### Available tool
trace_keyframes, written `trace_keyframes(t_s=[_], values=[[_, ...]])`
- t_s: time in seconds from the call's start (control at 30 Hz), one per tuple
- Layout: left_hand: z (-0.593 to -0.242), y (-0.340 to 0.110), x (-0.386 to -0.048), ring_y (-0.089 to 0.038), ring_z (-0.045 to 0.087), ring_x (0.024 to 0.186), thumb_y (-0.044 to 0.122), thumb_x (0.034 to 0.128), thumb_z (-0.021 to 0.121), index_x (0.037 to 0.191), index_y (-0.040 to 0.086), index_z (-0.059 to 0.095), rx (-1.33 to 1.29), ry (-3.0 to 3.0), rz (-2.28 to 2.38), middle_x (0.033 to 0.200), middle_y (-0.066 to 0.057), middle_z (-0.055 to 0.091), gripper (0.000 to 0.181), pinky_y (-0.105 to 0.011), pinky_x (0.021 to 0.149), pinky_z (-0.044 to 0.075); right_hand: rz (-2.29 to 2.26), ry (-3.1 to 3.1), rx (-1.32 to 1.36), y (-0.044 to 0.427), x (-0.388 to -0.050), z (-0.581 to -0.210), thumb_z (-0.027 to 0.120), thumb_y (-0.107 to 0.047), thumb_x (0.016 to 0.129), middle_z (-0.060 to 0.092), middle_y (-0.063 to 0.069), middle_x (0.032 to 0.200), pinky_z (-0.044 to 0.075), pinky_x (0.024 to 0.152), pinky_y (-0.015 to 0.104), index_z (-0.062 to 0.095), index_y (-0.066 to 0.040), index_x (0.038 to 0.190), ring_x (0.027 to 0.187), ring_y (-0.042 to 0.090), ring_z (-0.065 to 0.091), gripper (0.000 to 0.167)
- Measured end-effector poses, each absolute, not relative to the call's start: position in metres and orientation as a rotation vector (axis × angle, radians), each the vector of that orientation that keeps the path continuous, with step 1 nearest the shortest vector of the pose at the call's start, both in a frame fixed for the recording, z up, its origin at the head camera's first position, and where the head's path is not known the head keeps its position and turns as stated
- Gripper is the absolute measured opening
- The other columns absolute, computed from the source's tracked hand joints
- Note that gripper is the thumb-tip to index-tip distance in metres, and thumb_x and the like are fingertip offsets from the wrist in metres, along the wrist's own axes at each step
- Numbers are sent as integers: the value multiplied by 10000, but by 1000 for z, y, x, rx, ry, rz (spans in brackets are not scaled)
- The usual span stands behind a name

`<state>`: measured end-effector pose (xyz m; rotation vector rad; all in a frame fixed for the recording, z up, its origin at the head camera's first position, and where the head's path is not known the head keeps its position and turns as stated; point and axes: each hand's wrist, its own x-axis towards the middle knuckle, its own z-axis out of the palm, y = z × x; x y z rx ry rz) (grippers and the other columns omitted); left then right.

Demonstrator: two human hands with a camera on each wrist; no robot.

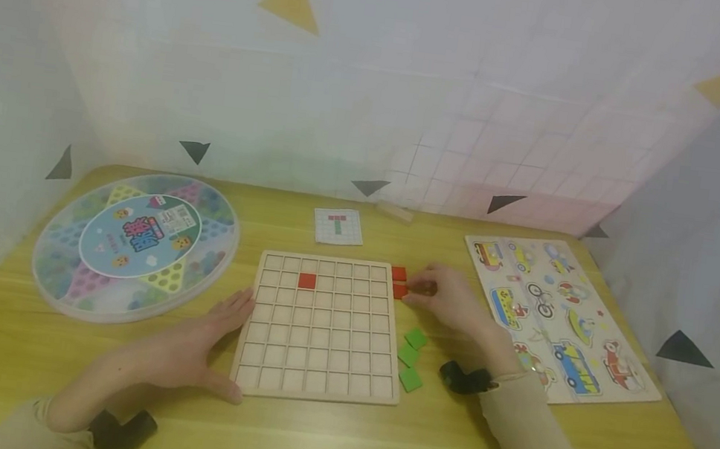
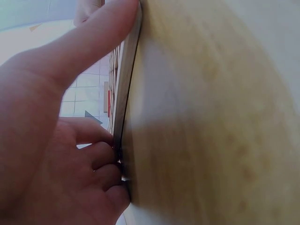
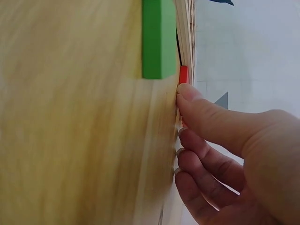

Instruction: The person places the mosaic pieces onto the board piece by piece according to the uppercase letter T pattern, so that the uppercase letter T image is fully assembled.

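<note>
A wooden grid board (image 1: pixel 320 398) lies on the table with one red square tile (image 1: pixel 307 281) in a cell of its second row. My left hand (image 1: pixel 199 347) rests along the board's left edge, thumb spread to the near corner. In the left wrist view, the thumb (image 2: pixel 93 42) lies along the board's side. Beyond the board's right edge, my right hand (image 1: pixel 452 299) pinches the nearer of two red tiles (image 1: pixel 399 291) between thumb and fingers; in the right wrist view, the fingertips partly hide the red tile (image 3: pixel 183 74). Several green tiles (image 1: pixel 410 356) lie closer to me.
Behind the board sit a grid card (image 1: pixel 339 227) with a red and green T pattern and a small wooden block (image 1: pixel 395 212). A round game box (image 1: pixel 136 246) is at left, a picture puzzle board (image 1: pixel 564 317) at right. White sheeting (image 1: pixel 376 92) surrounds the table.
</note>
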<state>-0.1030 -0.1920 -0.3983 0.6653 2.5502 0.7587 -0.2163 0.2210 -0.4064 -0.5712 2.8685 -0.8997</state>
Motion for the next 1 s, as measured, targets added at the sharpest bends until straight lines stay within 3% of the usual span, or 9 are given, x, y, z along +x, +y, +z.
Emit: trace_keyframes(t_s=[1.0], values=[[-396,-192,-103,-386,18,1537,676,675,772,1597,45,142,646,2537,781,1683,-122,-23,1283,-586,1209,143,-836,2878,-648,223,-217,-408,756,-234,902,641,-18,967,479,841,345,762,-135,1037,905,178,563,167]])
